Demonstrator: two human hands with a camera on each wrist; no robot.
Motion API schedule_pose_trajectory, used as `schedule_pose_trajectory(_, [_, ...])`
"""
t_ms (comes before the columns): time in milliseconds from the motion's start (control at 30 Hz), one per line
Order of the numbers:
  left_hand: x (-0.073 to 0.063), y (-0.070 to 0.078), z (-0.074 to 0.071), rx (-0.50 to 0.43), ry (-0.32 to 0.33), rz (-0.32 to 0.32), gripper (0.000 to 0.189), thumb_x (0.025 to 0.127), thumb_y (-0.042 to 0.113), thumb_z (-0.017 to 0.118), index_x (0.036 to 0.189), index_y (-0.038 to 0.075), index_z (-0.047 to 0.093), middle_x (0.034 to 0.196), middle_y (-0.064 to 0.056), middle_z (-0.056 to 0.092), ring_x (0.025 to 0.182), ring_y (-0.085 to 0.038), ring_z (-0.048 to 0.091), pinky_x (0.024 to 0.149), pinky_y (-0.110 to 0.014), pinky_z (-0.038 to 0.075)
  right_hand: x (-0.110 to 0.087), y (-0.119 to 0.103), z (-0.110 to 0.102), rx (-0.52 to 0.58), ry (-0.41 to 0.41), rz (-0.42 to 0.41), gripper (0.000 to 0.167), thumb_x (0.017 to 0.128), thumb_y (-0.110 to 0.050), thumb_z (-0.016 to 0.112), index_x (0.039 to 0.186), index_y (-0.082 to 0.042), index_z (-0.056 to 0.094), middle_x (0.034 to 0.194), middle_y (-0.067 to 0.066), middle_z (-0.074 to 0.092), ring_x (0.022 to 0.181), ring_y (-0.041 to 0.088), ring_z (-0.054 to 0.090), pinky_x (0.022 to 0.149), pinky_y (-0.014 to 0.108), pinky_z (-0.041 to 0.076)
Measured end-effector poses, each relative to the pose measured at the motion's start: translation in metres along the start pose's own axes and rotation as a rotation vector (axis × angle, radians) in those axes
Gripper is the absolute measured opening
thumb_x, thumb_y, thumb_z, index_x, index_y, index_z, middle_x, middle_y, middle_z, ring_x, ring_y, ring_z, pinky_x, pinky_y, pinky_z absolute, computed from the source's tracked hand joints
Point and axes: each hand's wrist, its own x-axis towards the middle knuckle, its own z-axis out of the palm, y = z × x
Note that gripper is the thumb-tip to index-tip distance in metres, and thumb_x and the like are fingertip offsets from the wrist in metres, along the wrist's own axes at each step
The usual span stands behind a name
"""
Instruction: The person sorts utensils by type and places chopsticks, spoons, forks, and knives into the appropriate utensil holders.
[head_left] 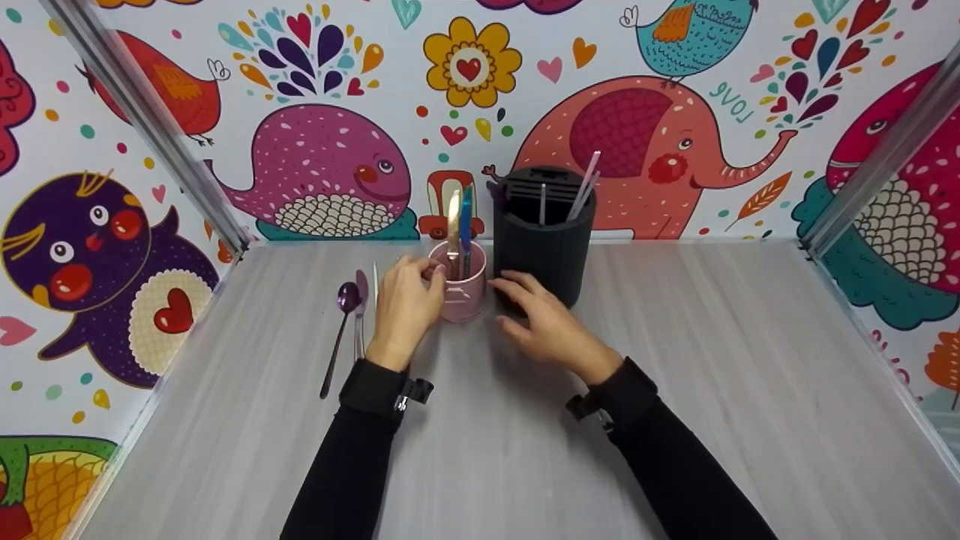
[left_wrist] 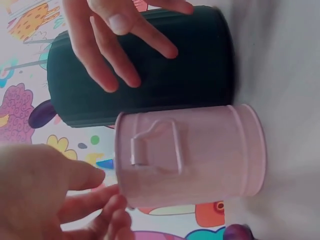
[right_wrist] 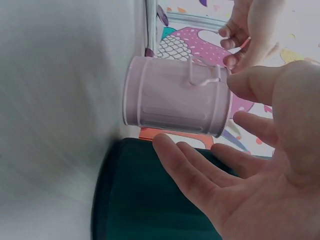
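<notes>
A pink metal cup (head_left: 463,300) with a small wire handle stands upright on the table. A gold knife (head_left: 454,214) and a blue knife (head_left: 466,217) stick up out of it. My left hand (head_left: 409,304) is at the cup's left side, its loosely bent fingertips (left_wrist: 117,200) right at the rim. On the other side, my right hand (head_left: 551,322) has its fingers spread, between the cup and a tall dark utensil holder (head_left: 544,255). Its fingertips (right_wrist: 162,142) overlap the holder in the right wrist view.
Left of my left hand lie a purple spoon (head_left: 348,298), a purple knife (head_left: 361,292) and a slim silver piece (head_left: 376,281). Thin pale sticks (head_left: 585,184) rise from the holder's slotted top. Printed panels (head_left: 480,135) wall the table at the back and sides.
</notes>
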Motion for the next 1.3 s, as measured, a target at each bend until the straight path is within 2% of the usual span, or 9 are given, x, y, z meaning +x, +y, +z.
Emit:
schedule_pose_trajectory(233, [-0.001, 0.006, -0.012, 0.000, -0.034, -0.026, 0.028, 0.109, 0.024, 0.067, 0.113, 0.002, 0.083, 0.102, -0.015, 0.075, 0.094, -0.033, 0.071, 0.083, -0.047, 0.057, 0.000, -0.001, -0.012, 0.046, 0.044, 0.029, 0.048, 0.109, -0.021, 0.069, 0.155, -0.014, 0.062, 0.155, 0.012, 0.062, 0.135, 0.030, 0.068, 0.112, 0.050, 0.059])
schedule_pose_trajectory(400, [-0.002, 0.013, -0.025, -0.006, -0.032, -0.023, 0.027, 0.109, 0.026, 0.066, 0.111, 0.005, 0.084, 0.098, -0.012, 0.076, 0.089, -0.031, 0.070, 0.079, -0.045, 0.055, -0.002, -0.001, -0.026, 0.105, 0.157, -0.002, 0.034, 0.109, -0.015, 0.067, 0.142, -0.008, 0.072, 0.137, 0.013, 0.074, 0.118, 0.026, 0.074, 0.099, 0.050, 0.064])
schedule_pose_trajectory(567, [-0.001, 0.012, -0.033, -0.005, -0.039, -0.048, 0.027, 0.109, 0.027, 0.066, 0.110, 0.007, 0.084, 0.092, -0.010, 0.076, 0.084, -0.028, 0.068, 0.074, -0.041, 0.051, -0.005, 0.003, -0.041, 0.124, 0.238, 0.020, 0.026, 0.109, -0.013, 0.066, 0.130, -0.005, 0.079, 0.127, 0.011, 0.080, 0.105, 0.023, 0.074, 0.097, 0.047, 0.064])
schedule_pose_trajectory(833, [-0.001, 0.001, -0.034, 0.064, -0.134, -0.164, 0.035, 0.109, 0.034, 0.064, 0.121, 0.007, 0.084, 0.108, -0.014, 0.082, 0.091, -0.031, 0.072, 0.079, -0.047, 0.058, -0.008, 0.010, -0.049, 0.114, 0.275, 0.077, 0.023, 0.109, -0.015, 0.067, 0.123, -0.007, 0.082, 0.120, 0.010, 0.080, 0.098, 0.023, 0.071, 0.092, 0.042, 0.063])
schedule_pose_trajectory(967, [0.000, -0.007, -0.035, 0.096, -0.145, -0.190, 0.035, 0.109, 0.036, 0.065, 0.114, 0.008, 0.085, 0.105, -0.014, 0.081, 0.089, -0.033, 0.071, 0.077, -0.049, 0.057, -0.009, 0.013, -0.053, 0.101, 0.305, 0.097, 0.022, 0.108, -0.015, 0.066, 0.122, -0.007, 0.082, 0.118, 0.010, 0.081, 0.097, 0.022, 0.072, 0.089, 0.035, 0.062])
schedule_pose_trajectory(1100, [0.001, -0.017, -0.032, 0.143, -0.150, -0.215, 0.035, 0.110, 0.034, 0.064, 0.106, 0.006, 0.084, 0.102, -0.016, 0.080, 0.087, -0.035, 0.072, 0.075, -0.050, 0.057, -0.009, 0.016, -0.057, 0.104, 0.325, 0.134, 0.020, 0.109, -0.016, 0.067, 0.118, -0.006, 0.082, 0.108, 0.010, 0.081, 0.092, 0.022, 0.070, 0.081, 0.028, 0.059])
schedule_pose_trajectory(1300, [0.001, -0.039, -0.020, 0.311, -0.148, -0.253, 0.035, 0.107, 0.026, 0.065, 0.098, -0.004, 0.079, 0.106, -0.030, 0.080, 0.095, -0.051, 0.078, 0.079, -0.061, 0.062, -0.010, 0.017, -0.060, 0.104, 0.335, 0.180, 0.021, 0.109, -0.017, 0.065, 0.116, -0.006, 0.081, 0.104, 0.011, 0.080, 0.089, 0.022, 0.072, 0.079, 0.030, 0.061])
